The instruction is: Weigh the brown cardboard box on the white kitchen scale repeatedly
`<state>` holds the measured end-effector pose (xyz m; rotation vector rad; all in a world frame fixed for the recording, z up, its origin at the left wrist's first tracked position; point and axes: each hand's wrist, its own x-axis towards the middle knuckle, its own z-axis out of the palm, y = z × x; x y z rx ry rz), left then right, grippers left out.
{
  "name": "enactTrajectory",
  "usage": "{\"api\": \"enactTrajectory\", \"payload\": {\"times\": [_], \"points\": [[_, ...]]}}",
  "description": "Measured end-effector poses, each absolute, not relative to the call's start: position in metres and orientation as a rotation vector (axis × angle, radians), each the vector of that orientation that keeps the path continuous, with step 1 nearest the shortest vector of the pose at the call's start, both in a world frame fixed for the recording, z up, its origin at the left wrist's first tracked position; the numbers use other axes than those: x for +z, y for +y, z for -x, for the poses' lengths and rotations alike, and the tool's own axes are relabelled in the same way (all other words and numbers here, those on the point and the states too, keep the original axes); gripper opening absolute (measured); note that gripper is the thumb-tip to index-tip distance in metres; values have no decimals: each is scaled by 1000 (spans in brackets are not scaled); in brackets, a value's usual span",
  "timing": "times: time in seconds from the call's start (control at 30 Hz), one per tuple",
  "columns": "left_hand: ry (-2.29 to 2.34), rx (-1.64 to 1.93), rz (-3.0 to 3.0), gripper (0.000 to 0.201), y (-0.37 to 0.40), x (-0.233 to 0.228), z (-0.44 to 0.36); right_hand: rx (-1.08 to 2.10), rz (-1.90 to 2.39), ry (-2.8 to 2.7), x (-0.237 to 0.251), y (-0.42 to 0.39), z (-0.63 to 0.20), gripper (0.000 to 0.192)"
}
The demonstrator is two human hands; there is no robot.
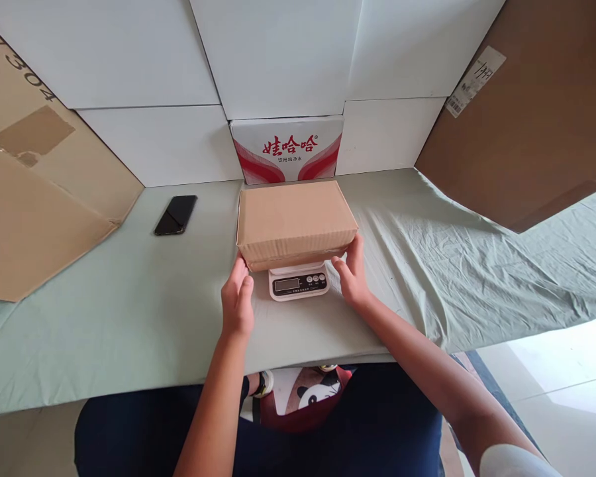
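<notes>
A closed brown cardboard box [295,212] sits on or just above a small white digital scale [300,283]; I cannot tell whether its weight rests there. The scale's dark panel with a display and several buttons sticks out in front, and the rest of it is hidden under the box. My left hand [237,299] grips the box's near left corner, its fingers partly hidden along the side. At the near right corner, my right hand [352,273] holds the box between thumb and fingers.
A black phone [175,215] lies on the pale green cloth [114,305] to the left. Behind the box stands a white and red carton [291,151] against white panels. Large cardboard sheets [54,192] flank the table, one more [521,119] on the right.
</notes>
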<state>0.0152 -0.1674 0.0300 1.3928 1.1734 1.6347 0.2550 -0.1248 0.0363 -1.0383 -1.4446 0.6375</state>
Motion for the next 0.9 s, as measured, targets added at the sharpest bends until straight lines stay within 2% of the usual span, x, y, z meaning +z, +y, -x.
{"api": "enactTrajectory", "payload": {"times": [0.47,0.9], "points": [[1230,1622,-1384,69,-168,30,-15,643,1031,-1434,34,-124,-256,60],[1222,1680,-1374,71,-167,31,-13,636,998,-1400,34,-124,-257,54]]}}
